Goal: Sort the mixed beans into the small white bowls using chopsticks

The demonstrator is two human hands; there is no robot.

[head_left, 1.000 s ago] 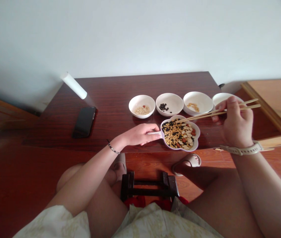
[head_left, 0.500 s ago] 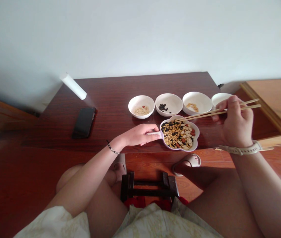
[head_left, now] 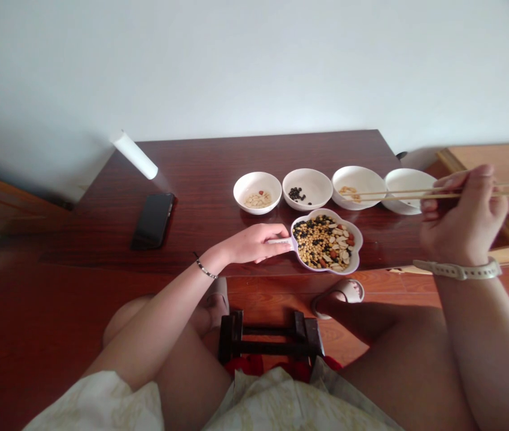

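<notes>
My left hand (head_left: 254, 244) grips the short handle of a flower-shaped dish (head_left: 358, 246) at the table's front edge. Mixed yellow beans, black beans, pale seed pieces and reddish nuts (head_left: 324, 242) fill the dish. My right hand (head_left: 467, 215) is closed around a pair of chopsticks (head_left: 409, 195). Their tips are over the third white bowl (head_left: 369, 178), which holds a few yellowish pieces (head_left: 350, 193). Whether the tips pinch anything is too small to tell. The fourth bowl (head_left: 409, 179) lies partly behind the chopsticks and my right hand, with a small speck visible inside.
To the left stand a bowl of pale pieces (head_left: 258, 181) and a bowl with black beans (head_left: 311, 179). A black phone (head_left: 153, 221) and a white cylinder (head_left: 135, 157) lie on the dark table (head_left: 200, 179). A wooden surface (head_left: 483, 161) adjoins at right.
My right hand has moved right, carrying the chopstick tips from the flower-shaped dish to above the third bowl. My left hand stays on the dish handle.
</notes>
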